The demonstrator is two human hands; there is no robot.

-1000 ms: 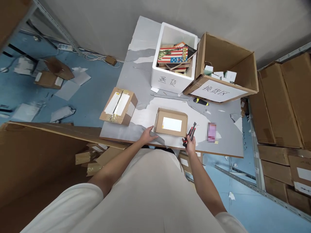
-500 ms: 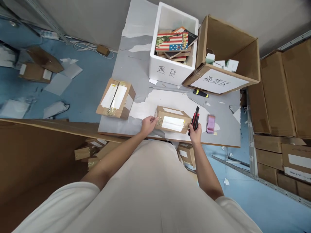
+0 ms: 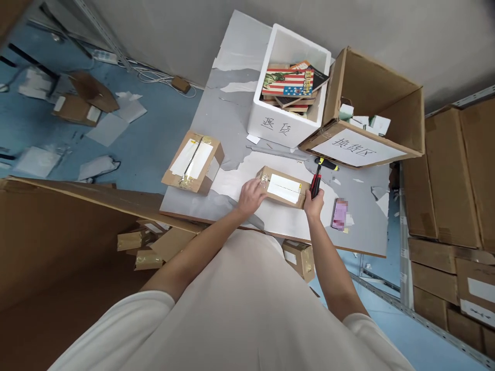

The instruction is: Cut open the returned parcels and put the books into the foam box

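A small taped cardboard box point(image 3: 285, 188) with a white label facing up lies on the table in front of me. My left hand point(image 3: 252, 197) is at its left end, the fingers curled against the near corner and partly hidden. In my right hand point(image 3: 314, 205) is a black and red utility knife point(image 3: 316, 184), pointing away from me with its tip near another knife. That hand also touches the box's right end. To the left stands a larger taped cardboard box point(image 3: 193, 162) with a white label and a dark seam.
A white foam box point(image 3: 286, 126) of books and an open carton point(image 3: 359, 149) holding small white boxes stand at the back. A yellow and black knife point(image 3: 327, 164) lies before them. A phone point(image 3: 340, 214) lies right on the table point(image 3: 232, 111). Stacked cartons point(image 3: 448, 175) are further right.
The small box has turned so that its label and seam face up. My left hand has shifted from pinching its end to the near corner. The view has shifted slightly.
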